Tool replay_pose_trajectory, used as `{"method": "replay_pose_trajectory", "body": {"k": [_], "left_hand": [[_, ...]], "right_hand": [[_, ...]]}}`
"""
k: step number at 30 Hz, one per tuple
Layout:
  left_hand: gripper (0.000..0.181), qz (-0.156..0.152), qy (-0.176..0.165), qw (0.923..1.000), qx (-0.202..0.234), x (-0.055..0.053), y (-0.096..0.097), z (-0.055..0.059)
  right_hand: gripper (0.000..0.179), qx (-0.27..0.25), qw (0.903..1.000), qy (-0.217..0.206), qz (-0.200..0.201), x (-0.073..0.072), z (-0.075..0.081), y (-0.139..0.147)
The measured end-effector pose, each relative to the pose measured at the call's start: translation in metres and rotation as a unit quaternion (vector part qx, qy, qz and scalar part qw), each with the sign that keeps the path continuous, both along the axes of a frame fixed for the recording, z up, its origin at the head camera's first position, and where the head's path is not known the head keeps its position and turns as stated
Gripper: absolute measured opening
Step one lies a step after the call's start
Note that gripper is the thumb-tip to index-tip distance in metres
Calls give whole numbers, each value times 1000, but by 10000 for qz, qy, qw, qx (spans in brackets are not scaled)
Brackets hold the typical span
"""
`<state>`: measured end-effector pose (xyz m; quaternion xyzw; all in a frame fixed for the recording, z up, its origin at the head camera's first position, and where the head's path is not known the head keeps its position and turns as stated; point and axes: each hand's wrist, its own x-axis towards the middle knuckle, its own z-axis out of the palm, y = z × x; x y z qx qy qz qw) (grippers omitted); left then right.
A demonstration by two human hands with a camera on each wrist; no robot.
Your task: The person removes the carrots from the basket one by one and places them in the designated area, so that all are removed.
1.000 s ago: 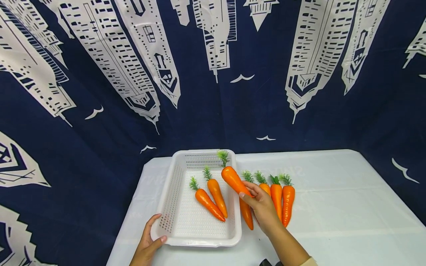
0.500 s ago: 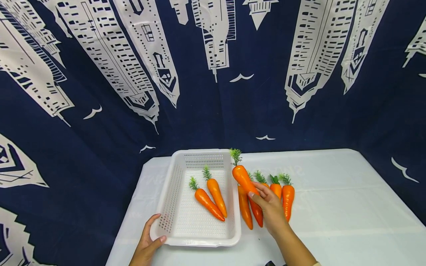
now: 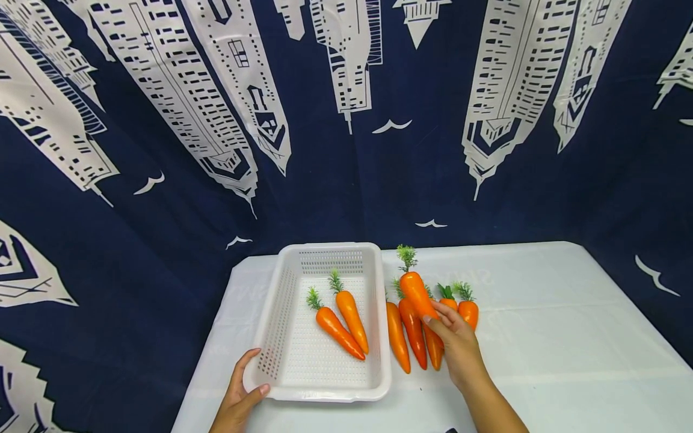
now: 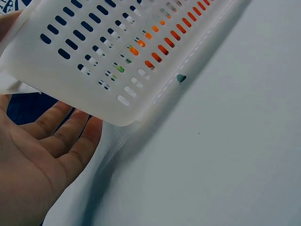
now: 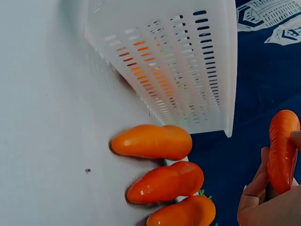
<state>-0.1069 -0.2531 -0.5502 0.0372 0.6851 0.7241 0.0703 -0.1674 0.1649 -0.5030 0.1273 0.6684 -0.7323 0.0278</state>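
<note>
My right hand (image 3: 460, 346) holds an orange carrot (image 3: 417, 291) by its lower part, green top pointing away, above a row of carrots on the table. In the right wrist view this carrot (image 5: 282, 155) is gripped between thumb and fingers. The row includes a left-end carrot (image 3: 398, 337), a redder carrot (image 3: 413, 331) and a right-end carrot (image 3: 468, 313); my hand partly hides others. Left of them stands a white perforated basket (image 3: 316, 394) with two carrots inside, one on the left (image 3: 338, 332) and one on the right (image 3: 353, 320). My left hand (image 3: 236, 400) grips the basket's near left corner.
Under everything is a table with a white cover (image 3: 552, 337). A dark blue cloth (image 3: 346, 186) printed with white buildings hangs behind it. A small black object (image 3: 452, 430) shows at the bottom edge of the head view.
My right hand has moved right with the carrot, from over the basket's right rim to over the row, uncovering carrots at the row's left. The left hand and basket look unmoved.
</note>
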Motion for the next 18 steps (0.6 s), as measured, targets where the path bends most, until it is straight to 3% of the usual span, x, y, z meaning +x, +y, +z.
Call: {"method": "replay_pose_trajectory", "body": {"k": [8,18], "left_hand": [[75,-18,41,10000,9,-1,-1,-1],[77,-38,-31,10000,57,-1,-1,-4]], "right_hand": [[50,-60,9999,148,-51,3,-6,16],[41,-300,9984,244,-410,10,-16,33]]}}
